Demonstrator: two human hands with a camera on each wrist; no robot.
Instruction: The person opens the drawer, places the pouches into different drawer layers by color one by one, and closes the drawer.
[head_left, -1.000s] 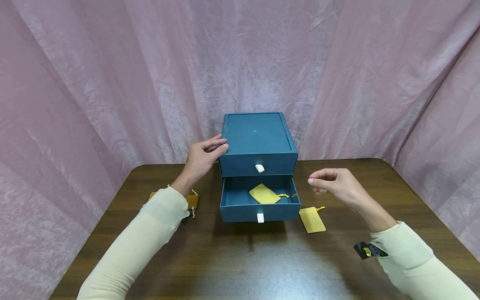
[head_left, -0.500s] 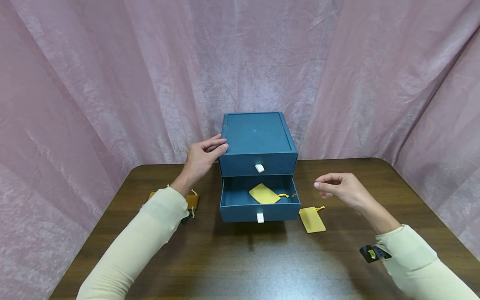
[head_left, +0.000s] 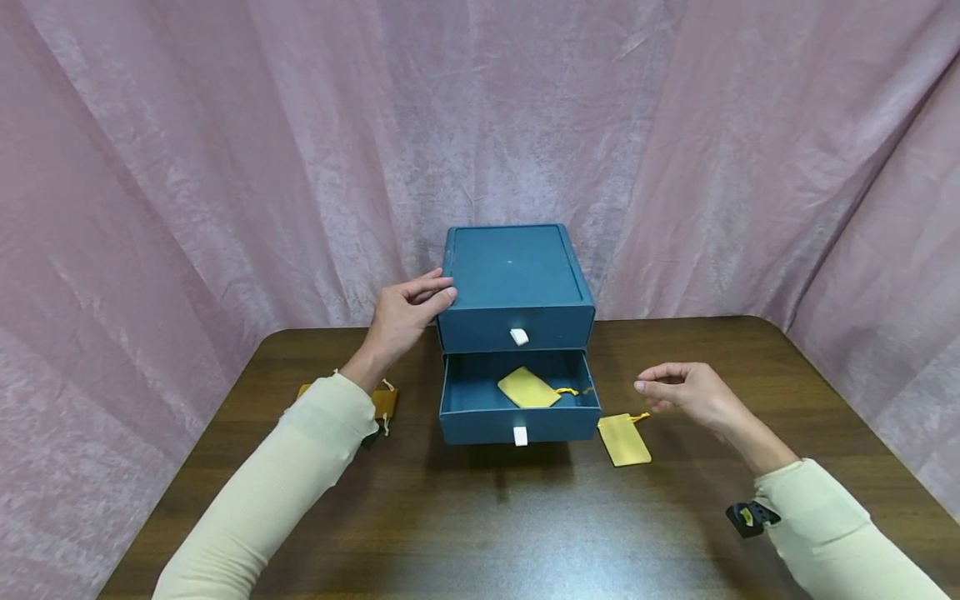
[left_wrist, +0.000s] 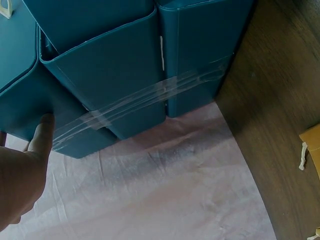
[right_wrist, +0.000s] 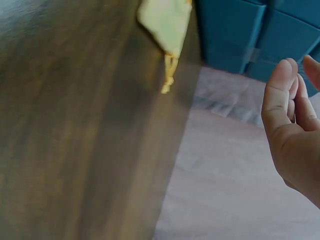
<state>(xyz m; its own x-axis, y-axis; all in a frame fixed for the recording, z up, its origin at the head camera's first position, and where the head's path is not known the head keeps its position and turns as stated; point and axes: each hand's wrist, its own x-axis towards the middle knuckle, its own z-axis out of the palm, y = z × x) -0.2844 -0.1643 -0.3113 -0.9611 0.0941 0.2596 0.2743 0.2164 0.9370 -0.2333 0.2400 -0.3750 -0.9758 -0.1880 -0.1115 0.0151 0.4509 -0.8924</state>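
Note:
A blue drawer unit (head_left: 513, 267) stands at the back of the table, its upper drawer pushed in. The drawer below (head_left: 480, 423) is pulled out, and a yellow drawstring pouch (head_left: 528, 388) lies in it. My left hand (head_left: 401, 321) rests on the unit's upper left edge, fingertips against the top and side; the left wrist view shows a finger (left_wrist: 44, 132) on the blue wall. Above the table to the right, my right hand (head_left: 693, 392) hovers with loosely bent fingers and nothing in them. A second yellow pouch (head_left: 625, 440) lies on the table nearby.
Behind my left forearm, partly hidden, lies a mustard-coloured pouch (head_left: 386, 403) with pale cords, beside something dark. Clear tape (left_wrist: 165, 90) runs across the unit's side. A pink curtain (head_left: 517, 117) hangs right behind the wooden table (head_left: 450, 533).
My right hand has drawn away from the unit, moving right and nearer to me. The left hand, the drawers and both yellow pouches stay where they were.

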